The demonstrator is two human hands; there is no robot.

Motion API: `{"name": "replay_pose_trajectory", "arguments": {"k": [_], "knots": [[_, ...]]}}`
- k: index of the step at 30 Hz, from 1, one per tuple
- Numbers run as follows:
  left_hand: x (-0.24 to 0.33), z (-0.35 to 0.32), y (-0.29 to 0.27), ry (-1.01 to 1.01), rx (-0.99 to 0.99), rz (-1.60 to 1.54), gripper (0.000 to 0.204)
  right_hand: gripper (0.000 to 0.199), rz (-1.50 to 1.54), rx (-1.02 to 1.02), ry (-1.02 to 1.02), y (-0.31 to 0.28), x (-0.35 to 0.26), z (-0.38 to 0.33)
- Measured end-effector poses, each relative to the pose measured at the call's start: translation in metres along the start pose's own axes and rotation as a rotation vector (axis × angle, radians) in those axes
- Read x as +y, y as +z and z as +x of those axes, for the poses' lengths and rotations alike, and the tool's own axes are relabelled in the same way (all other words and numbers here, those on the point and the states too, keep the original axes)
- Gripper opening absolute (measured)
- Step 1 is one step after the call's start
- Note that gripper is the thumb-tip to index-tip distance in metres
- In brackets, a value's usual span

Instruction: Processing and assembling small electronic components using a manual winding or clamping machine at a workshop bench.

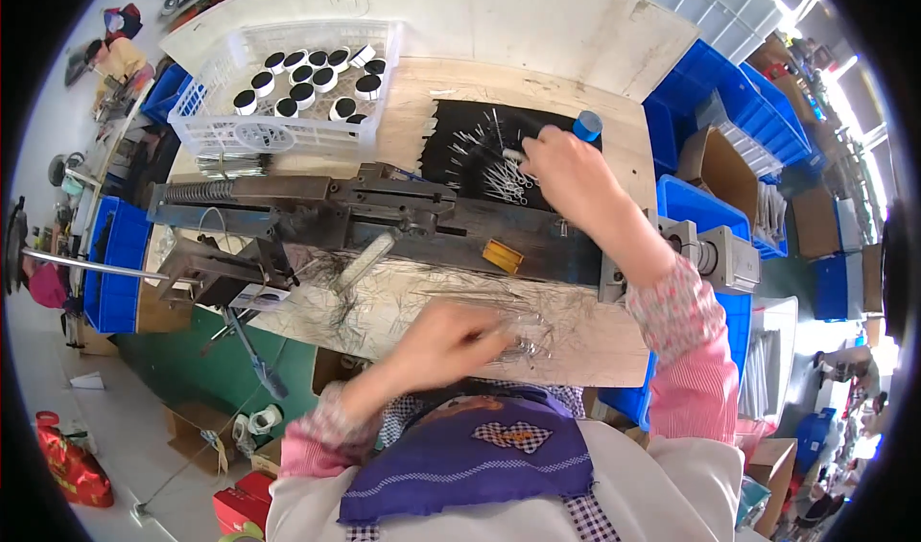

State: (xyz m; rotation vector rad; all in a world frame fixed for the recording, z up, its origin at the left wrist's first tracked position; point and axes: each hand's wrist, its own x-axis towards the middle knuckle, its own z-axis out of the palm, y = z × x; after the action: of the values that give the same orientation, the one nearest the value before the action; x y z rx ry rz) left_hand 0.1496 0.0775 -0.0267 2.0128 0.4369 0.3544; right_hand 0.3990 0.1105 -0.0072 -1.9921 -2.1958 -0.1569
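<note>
My right hand (568,173) reaches over a black mat (446,120) at the back of the bench, its fingertips pinched together. A small pale piece shows by the fingertips; whether it is held I cannot tell. Beneath and beside them lies a pile of thin metal pins with looped ends (506,182). My left hand (446,343) is curled, palm inward, above the bench's near edge. Around its fingers lie loose thin wires (532,336), and what the fingers hold is hidden. Between my hands runs a long dark metal bench fixture (480,240) with a light-coloured lever handle (366,259).
A clear plastic basket (273,139) holds several white spools with black tops. A blue cap-like object (587,125) stands at the mat's right corner. On the fixture lies a small yellow piece (503,256). A metal block mechanism (715,259) sits at the right end. Blue bins (758,110) stand beyond.
</note>
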Motion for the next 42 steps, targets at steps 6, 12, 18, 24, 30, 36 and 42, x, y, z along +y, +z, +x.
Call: {"name": "replay_pose_trajectory", "arguments": {"k": [6,12,18,24,30,36,42], "knots": [[-0.022,0.091,0.008,0.032,0.199,0.241,0.029,0.018,0.5,-0.014,-0.177,-0.028,0.0,-0.045],[-0.007,0.084,-0.037,0.195,0.16,0.896,0.008,0.012,0.422,0.136,-0.305,-0.013,-0.013,-0.035],[-0.003,0.072,-0.061,0.3,0.232,0.991,0.008,0.015,0.399,0.339,-0.325,-0.01,-0.04,-0.038],[-0.005,0.059,-0.076,0.419,0.57,1.04,0.011,0.01,0.722,0.242,-0.169,0.003,-0.033,-0.015],[-0.036,-0.015,0.023,-0.301,0.599,-0.678,0.03,0.015,0.779,0.209,-0.256,0.02,-0.047,0.002],[-0.034,-0.002,-0.043,-0.206,0.152,-1.983,0.057,0.017,0.789,0.129,-0.2,0.026,-0.038,0.003],[-0.012,-0.002,-0.052,-0.113,0.064,-2.048,0.055,0.016,0.745,0.102,-0.219,0.035,-0.041,0.007]]}}
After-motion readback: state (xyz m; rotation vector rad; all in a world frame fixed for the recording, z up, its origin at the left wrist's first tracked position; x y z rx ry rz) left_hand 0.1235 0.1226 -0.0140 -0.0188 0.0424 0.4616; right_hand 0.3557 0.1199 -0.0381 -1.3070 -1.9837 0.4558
